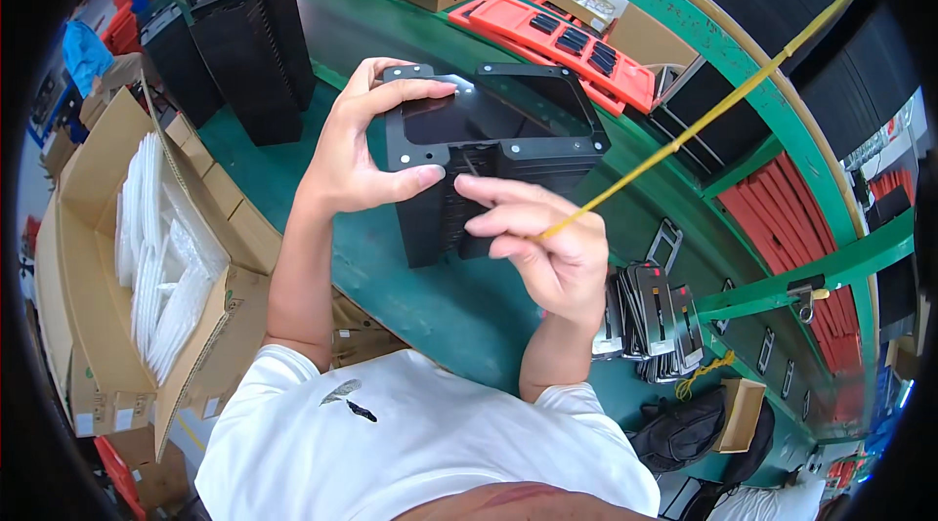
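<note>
A tall stack of black plates [423, 218] stands in front of me on the green bench. On its top lies a black frame with a dark glossy panel [477, 118] and small round rivets along its rim. My left hand [357, 135] spans the frame's left end, fingers over the top and thumb at the near edge. My right hand [547, 238] is closed, with the lower end of a yellow cord [674, 145] at its fingers. Its fingertips are at the near edge, beside a thin dark sliver I cannot make out. Whatever lies inside the fingers is hidden.
An open cardboard box [83, 257] with white wrapped pieces stands left. Black stacks [249, 52] rise behind it. Red trays [557, 47] line the bench's far side. Flat black pieces [650, 311] lie right, near a black bag [684, 431]. A green beam [811, 282] crosses the right.
</note>
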Motion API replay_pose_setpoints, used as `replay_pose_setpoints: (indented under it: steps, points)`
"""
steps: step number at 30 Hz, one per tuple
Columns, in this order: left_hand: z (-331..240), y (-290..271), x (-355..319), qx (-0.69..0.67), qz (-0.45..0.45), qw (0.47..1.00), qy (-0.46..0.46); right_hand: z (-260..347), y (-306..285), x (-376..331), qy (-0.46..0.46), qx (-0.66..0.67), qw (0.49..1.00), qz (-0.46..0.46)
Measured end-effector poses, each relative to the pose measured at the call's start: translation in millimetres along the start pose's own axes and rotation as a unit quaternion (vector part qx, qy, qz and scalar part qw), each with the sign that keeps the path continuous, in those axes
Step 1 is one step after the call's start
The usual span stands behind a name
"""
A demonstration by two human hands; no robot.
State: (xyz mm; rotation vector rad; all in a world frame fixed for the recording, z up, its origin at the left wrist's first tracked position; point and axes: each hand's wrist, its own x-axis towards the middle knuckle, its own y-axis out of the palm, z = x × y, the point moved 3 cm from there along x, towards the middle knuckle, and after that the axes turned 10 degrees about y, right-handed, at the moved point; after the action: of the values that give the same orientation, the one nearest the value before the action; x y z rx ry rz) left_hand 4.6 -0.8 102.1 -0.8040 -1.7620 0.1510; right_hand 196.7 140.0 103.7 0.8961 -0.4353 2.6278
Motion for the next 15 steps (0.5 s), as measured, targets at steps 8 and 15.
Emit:
replay_pose_setpoints:
  steps: [8,15]
  points:
    - [18,-5,-18,-0.347,-0.234,0.884,-0.206,-5,-29,-4,-0.149,0.212,0.895,-0.364]
    - [117,2,-144,-0.124,-0.355,0.858,-0.35,-52,-129,-22,0.125,-0.042,0.91,-0.394]
